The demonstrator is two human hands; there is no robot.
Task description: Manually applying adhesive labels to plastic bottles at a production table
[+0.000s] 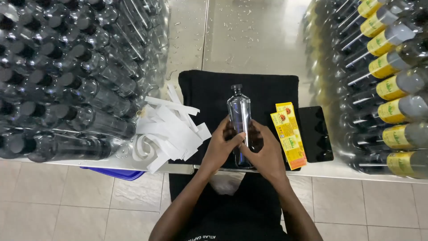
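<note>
Holding: both hands grip one clear plastic bottle with a black cap point(240, 117), lying cap-away on a black folded cloth point(205, 89).
Left hand point(221, 145): fingers curled round the bottle's lower left side, thumb laid across its front.
Right hand point(265, 149): fingers wrapped against the bottle's lower right side, closed on it.
Beside the right hand: strips of yellow and orange printed labels point(288, 134), then a black flat tray point(315, 134).
Left of the cloth: a heap of white paper backing strips point(167, 129).
Far left: stacked unlabelled clear bottles point(62, 76).
Far right: stacked bottles with yellow labels point(392, 85).
Surface: wet steel table point(249, 31).
</note>
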